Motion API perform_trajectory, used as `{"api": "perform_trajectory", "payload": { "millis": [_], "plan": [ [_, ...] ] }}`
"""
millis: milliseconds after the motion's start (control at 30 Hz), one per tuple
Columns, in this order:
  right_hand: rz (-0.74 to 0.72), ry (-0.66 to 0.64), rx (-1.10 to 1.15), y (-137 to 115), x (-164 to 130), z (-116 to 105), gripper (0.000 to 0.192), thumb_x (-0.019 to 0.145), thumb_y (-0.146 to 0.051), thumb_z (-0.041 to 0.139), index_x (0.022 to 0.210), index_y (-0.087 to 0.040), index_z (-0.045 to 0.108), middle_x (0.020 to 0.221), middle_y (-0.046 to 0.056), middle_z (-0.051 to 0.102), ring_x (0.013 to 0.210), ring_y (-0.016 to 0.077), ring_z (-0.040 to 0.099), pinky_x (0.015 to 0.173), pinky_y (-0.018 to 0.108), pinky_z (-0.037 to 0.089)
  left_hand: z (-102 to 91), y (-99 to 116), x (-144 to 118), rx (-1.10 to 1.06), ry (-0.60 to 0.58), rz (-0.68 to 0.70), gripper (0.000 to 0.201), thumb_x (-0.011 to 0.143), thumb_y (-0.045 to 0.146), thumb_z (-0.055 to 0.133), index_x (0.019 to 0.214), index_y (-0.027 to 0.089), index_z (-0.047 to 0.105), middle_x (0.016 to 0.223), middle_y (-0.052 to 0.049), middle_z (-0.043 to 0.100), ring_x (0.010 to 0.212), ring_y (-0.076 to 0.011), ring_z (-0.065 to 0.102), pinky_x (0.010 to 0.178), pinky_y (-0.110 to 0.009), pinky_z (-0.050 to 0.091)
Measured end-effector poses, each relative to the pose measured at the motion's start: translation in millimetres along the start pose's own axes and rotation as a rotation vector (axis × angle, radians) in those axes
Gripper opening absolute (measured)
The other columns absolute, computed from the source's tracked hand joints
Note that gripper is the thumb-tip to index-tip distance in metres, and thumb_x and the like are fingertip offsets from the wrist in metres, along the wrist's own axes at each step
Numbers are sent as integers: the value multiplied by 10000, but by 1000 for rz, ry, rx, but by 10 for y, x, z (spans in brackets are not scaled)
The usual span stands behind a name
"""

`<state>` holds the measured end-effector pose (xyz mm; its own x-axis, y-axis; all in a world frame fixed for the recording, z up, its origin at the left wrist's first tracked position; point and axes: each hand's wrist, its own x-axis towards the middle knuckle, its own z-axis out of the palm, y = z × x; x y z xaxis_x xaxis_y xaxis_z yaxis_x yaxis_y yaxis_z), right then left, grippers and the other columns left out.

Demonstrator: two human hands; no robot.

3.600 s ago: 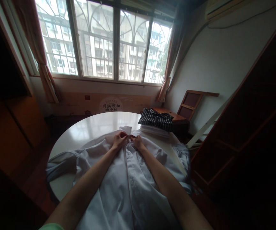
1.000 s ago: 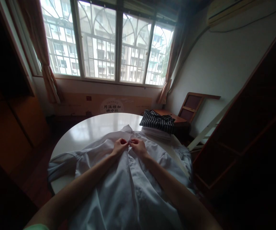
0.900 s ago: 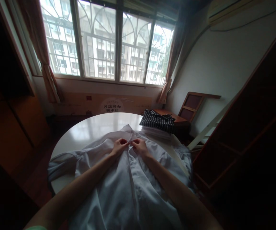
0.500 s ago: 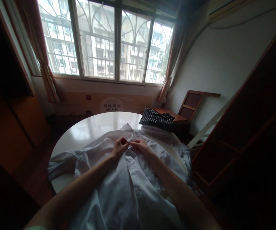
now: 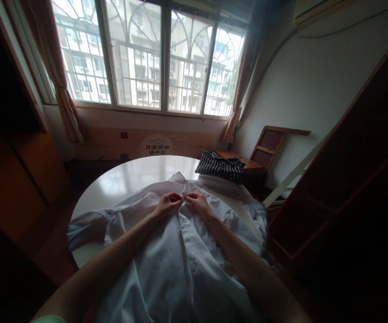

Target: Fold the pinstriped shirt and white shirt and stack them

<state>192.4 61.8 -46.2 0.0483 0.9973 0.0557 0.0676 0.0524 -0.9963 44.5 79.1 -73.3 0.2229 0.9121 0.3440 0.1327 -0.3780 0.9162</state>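
Note:
A pale shirt lies spread over the round white table, its collar toward the window and its lower part reaching toward me. Its front placket runs down the middle. My left hand pinches the shirt's front edge just below the collar. Close beside it on the right, my right hand pinches the opposite front edge, fingertips nearly meeting the left ones. Any button between the fingers is too small to make out.
A folded black-and-white striped garment rests on folded white cloth at the table's back right. Behind stands a wooden chair. A dark wooden panel slants along the right side, and a window spans the far wall.
My two hands have shifted slightly and their fingertips have moved a little apart at the placket. The shirt and the folded stack stay in place.

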Motion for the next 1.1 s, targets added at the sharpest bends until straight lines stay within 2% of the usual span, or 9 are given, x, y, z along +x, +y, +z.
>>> {"api": "perform_trajectory", "payload": {
  "millis": [100,267,533,700,867,1100],
  "plan": [
    [-59,12,-99,20,11,11,158,546,-267,660,608,-126,623,574,4,607,524,114,527,503,225,388,-31,-2,6,33,-11,2,205,614,306,648,699,120,649,686,-55,665,625,-148,600,584,-236,480],
    [-170,20,-260,19,-11,26,131,590,-237,631,654,-124,650,646,35,652,609,151,582,566,244,435,-41,38,-9,124,41,11,232,618,351,646,681,128,657,671,-50,666,621,-156,601,568,-232,470],
    [-206,64,-366,-41,-74,30,113,623,-225,626,688,-145,675,699,55,677,669,178,613,630,267,464,-30,100,-36,144,55,17,242,624,362,638,689,130,662,677,-50,668,627,-161,600,576,-240,466],
    [-251,30,-387,-16,-53,18,101,641,-240,616,659,-154,664,653,40,663,614,159,594,588,249,444,-29,88,-39,125,58,0,233,612,352,651,684,131,666,669,-52,667,625,-164,600,576,-243,468],
    [-220,-14,-304,6,-20,-1,304,750,-315,472,526,-146,590,472,5,563,452,107,507,469,208,381,-17,60,-39,111,73,-14,214,618,329,646,685,126,667,657,-49,667,605,-151,594,550,-227,459],
    [-318,-17,-413,-37,-60,-4,226,722,-274,509,634,-135,664,563,26,629,533,137,559,531,227,402,-15,82,-48,85,80,-49,243,612,351,655,686,119,670,650,-53,664,595,-148,590,527,-219,449]
  ]
}}
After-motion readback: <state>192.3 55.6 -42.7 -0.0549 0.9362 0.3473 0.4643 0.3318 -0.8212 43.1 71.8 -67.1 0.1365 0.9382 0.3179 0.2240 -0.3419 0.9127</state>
